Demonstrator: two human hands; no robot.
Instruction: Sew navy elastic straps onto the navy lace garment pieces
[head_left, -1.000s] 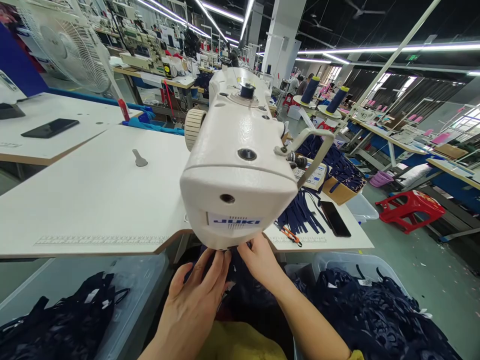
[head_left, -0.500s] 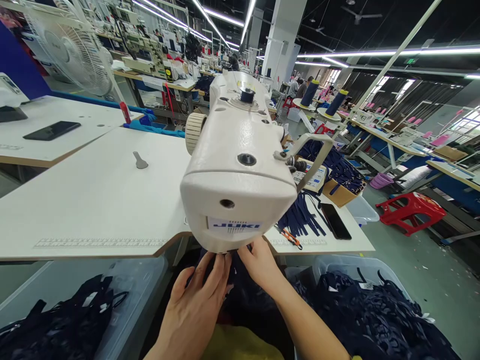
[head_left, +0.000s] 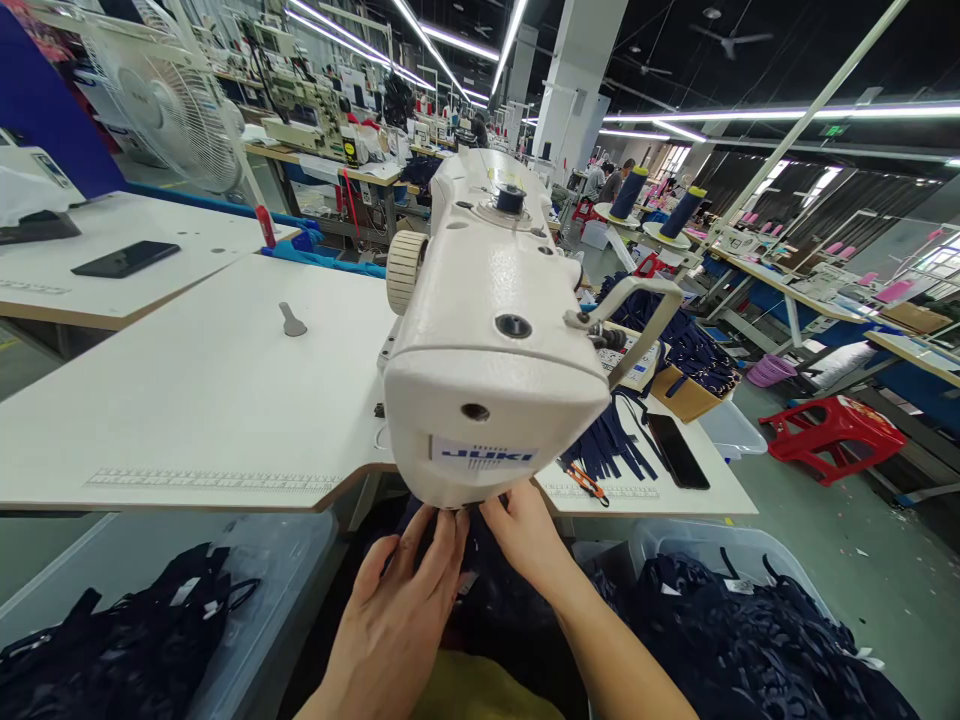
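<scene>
A cream sewing machine (head_left: pixel 491 330) fills the centre of the view, its head pointing at me. Both my hands rest on dark navy fabric (head_left: pixel 495 590) just under the machine's head. My left hand (head_left: pixel 401 610) lies with fingers stretched forward and pressed on the cloth, fingertips hidden at the machine's lower edge. My right hand (head_left: pixel 525 535) is curled, its fingers pinching the same navy fabric close to the needle area, which the machine head hides.
A white work table (head_left: pixel 195 390) spreads left. Clear bins of navy pieces sit at the lower left (head_left: pixel 150 620) and lower right (head_left: pixel 750 620). Navy strips (head_left: pixel 611 445), orange snips (head_left: pixel 589 482) and a phone (head_left: pixel 679 452) lie right of the machine. A red stool (head_left: pixel 836 425) stands on the floor.
Both hands stay on the navy fabric under the machine head; the view has shifted slightly, moving the machine a little right in frame.
</scene>
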